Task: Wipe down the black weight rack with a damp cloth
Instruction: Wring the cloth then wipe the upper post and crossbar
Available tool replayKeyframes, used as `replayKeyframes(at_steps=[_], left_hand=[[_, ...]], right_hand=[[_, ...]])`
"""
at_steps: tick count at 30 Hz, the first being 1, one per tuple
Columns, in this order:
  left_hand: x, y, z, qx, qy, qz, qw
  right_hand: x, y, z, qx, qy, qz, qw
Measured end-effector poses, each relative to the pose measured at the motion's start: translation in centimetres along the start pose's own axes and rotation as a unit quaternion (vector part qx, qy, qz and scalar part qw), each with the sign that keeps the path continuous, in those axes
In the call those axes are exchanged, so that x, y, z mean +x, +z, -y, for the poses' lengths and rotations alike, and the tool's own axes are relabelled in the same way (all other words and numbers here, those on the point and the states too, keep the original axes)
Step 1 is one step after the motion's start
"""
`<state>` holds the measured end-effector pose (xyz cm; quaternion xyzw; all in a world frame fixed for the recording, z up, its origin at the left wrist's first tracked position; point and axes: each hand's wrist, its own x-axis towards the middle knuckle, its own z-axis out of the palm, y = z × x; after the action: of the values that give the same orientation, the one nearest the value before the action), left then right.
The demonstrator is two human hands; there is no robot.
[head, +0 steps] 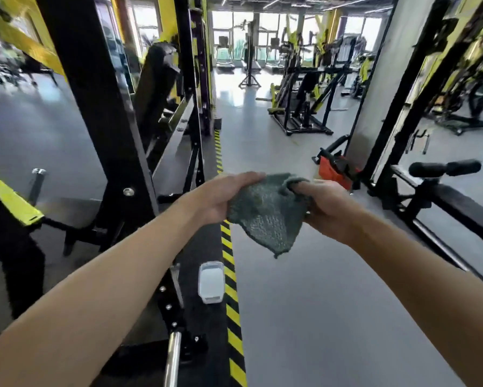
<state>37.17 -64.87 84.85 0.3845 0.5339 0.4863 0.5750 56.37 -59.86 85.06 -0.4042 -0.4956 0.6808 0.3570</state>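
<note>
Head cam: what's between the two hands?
The grey-green cloth spans the gap; left hand and right hand each hold a side, in the head view.

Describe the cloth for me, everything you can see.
The cloth is dark grey-green with a nubby, terry-like weave. It is held in the air between both hands, above the grey floor, not touching the rack. The left hand grips its left edge; the right hand grips its upper right corner, bunched over a finger. Its lower corner hangs free in a point. Dampness cannot be judged.
</note>
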Motion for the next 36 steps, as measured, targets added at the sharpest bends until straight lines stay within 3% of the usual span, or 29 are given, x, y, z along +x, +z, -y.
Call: replayKeyframes(at_steps=[5, 9, 12, 15, 20, 23, 25, 28, 32, 36], left_hand=[[10.0, 1.3, -3.3, -0.067, -0.005, -0.014, 0.998], [16.2, 0.4, -5.5, -0.139, -0.005, -0.048, 0.989], [20.4, -0.7, -6.6, -0.166, 0.008, -0.082, 0.983], [24.5, -2.1, -7.6, -0.184, 0.026, -0.121, 0.975], [31.8, -5.0, -9.5, -0.193, 0.051, -0.183, 0.963], [35.9, -6.0, -11.1, -0.195, 0.066, -0.243, 0.948], [38.2, -6.8, -11.9, -0.174, 0.103, -0.330, 0.922], [40.4, -8.8, -12.3, -0.054, 0.114, -0.440, 0.889], [42.9, -12.4, -11.6, 0.121, 0.053, -0.528, 0.839], [46.2, -16.9, -11.1, 0.158, 0.063, -0.558, 0.812]], right_hand=[[9.2, -4.2, 2.1, -0.043, 0.127, 0.018, 0.991], [16.6, -5.5, 1.2, 0.100, 0.208, -0.020, 0.973], [22.7, -6.0, -1.1, 0.055, 0.302, 0.080, 0.948], [28.7, -5.5, -2.1, 0.017, 0.330, 0.192, 0.924], [38.4, -5.4, 0.3, 0.069, 0.295, 0.292, 0.907], [44.4, -6.3, 2.9, 0.052, 0.242, 0.273, 0.930], [48.8, -6.6, 4.2, 0.021, 0.173, 0.226, 0.959], [54.8, -6.0, 5.9, -0.065, 0.067, 0.165, 0.982], [62.4, -4.3, 7.5, -0.073, 0.064, 0.189, 0.977], [70.1, -0.8, 7.4, -0.198, -0.003, 0.205, 0.959]])
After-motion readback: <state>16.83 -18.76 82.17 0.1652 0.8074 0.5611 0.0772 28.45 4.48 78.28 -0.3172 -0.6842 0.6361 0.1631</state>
